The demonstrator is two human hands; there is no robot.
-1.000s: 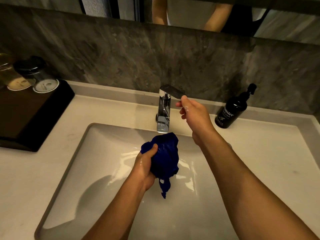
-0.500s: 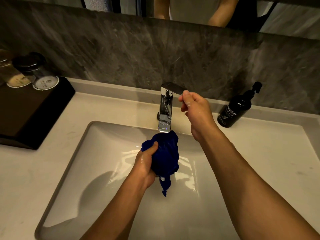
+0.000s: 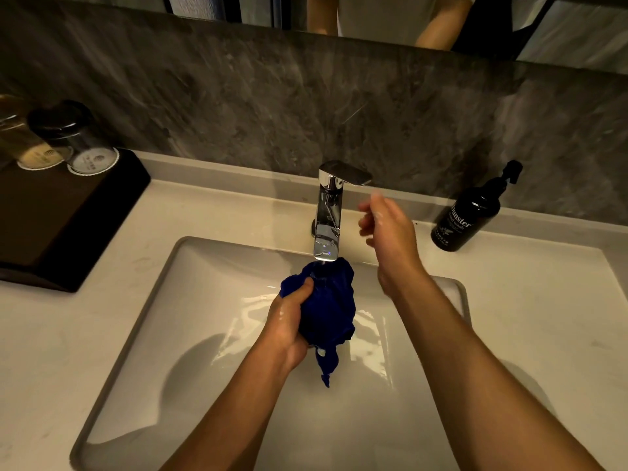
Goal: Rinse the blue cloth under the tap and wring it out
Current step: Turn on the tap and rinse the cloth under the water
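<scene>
A bunched blue cloth [image 3: 331,307] hangs right under the spout of the chrome tap [image 3: 328,212], over the white sink basin [image 3: 204,300]. My left hand [image 3: 289,321] grips the cloth from its left side, and a tail of cloth dangles below the hand. Water shines on the basin floor around the cloth. My right hand [image 3: 387,229] is blurred, a little below and to the right of the tap's lever, with loosely bent fingers that hold nothing.
A black pump bottle of hand wash [image 3: 469,215] stands on the pale counter [image 3: 526,317] at the back right. At the left, a dark tray [image 3: 68,215] carries two upturned glasses [image 3: 85,144]. A grey stone splashback and a mirror rise behind.
My right hand has let go of the tap lever and dropped down to the right. The cloth stays under the spout in my left hand.
</scene>
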